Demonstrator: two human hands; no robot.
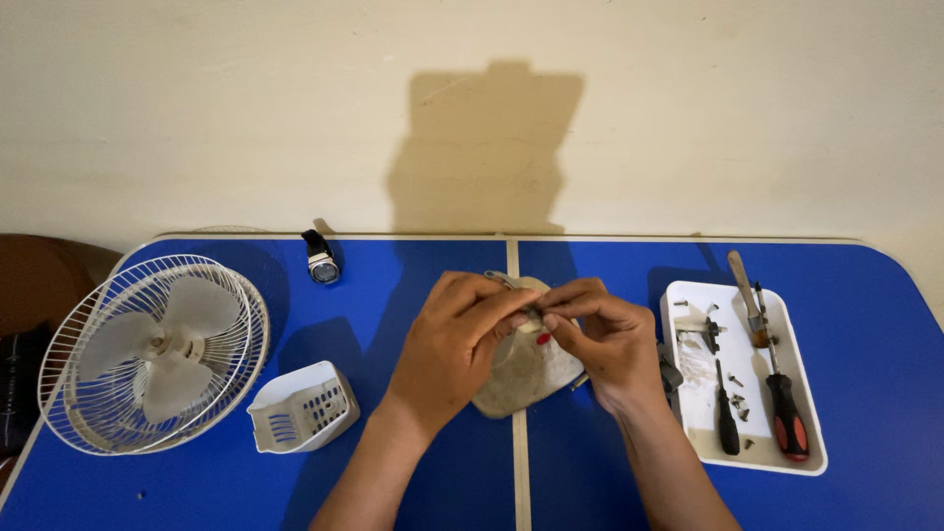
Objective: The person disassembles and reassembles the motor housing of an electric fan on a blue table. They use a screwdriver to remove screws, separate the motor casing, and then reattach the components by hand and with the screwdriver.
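beige base (519, 379) | rounded, dusty plastic (flat on table (413, 492)) | both hands pinching

On the blue counter (393, 492): a white caged fan (152, 352) at nine o'clock, a wristwatch (321, 260) at eleven, a white tray (804, 447) of screwdrivers (787, 413) at three.

1. The light was warm and rather dim, coming from behind the person, whose blocky shadow (484, 147) fell on the cream wall (197, 98).
2. The blue table (865, 315) showed soft shadows beside the fan (152, 352) and the white tray (787, 462) (no harsh glare anywhere).
3. Focus was fairly sharp centrally; the table's edges bowed slightly from wide-angle distortion, and the corners darkened.
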